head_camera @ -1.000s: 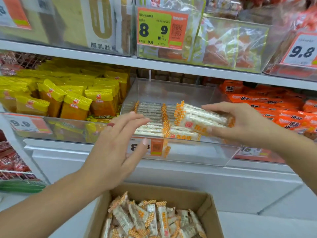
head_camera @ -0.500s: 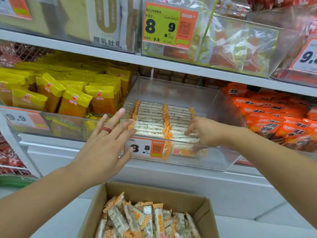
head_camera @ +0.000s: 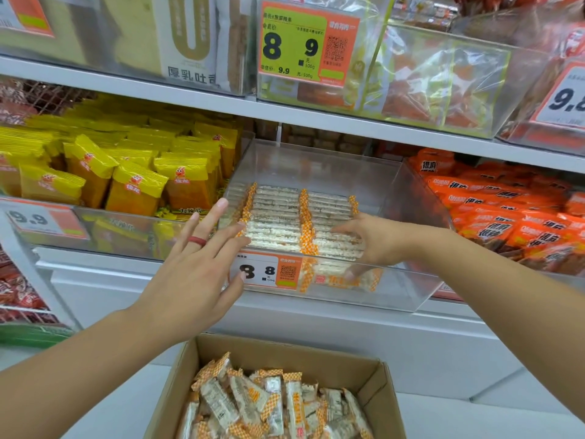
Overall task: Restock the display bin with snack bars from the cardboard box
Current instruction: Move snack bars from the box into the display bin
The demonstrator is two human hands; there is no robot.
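A clear plastic display bin [head_camera: 399, 289] sits on the middle shelf, with a price tag on its front. Two rows of white snack bars [head_camera: 275, 213] with orange checked ends lie flat in it. My right hand [head_camera: 376, 239] reaches into the bin from the right. Its fingers lie stretched over the front bars of the right row, and its thumb shows through the front wall. My left hand [head_camera: 196, 274] hovers with spread fingers at the bin's front left corner and holds nothing. Below, an open cardboard box [head_camera: 285, 346] holds several loose bars [head_camera: 272, 403].
Yellow snack packs [head_camera: 136, 185] fill the bin to the left and orange packs [head_camera: 506, 217] the bin to the right. An upper shelf [head_camera: 316, 120] with more clear bins overhangs the display bin. A white shelf base [head_camera: 348, 337] stands behind the box.
My right hand brought a handful of bars down into the bin's front right and now lies flat over them. My left hand stayed near the bin's front left.
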